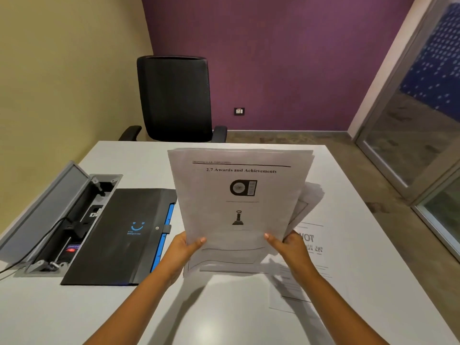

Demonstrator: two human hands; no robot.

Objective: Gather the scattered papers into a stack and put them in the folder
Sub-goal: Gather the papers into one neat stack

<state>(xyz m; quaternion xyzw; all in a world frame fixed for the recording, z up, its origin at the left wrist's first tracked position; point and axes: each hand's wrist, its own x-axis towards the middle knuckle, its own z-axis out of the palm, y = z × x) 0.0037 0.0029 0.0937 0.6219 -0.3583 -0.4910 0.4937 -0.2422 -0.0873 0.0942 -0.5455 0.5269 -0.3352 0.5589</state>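
Stack (239, 207) is clasped upright in left grip (185, 247) and right grip (290, 247); lower edges are best tapped square on table (348, 195).

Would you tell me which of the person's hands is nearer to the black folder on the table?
Left. The left hand grips the paper stack at its lower left edge, just right of the black folder. The right hand holds the stack's lower right edge, farther from it.

An office meeting room — white table (348, 195) with an open cable box (74, 220), a black swivel chair (175, 98).
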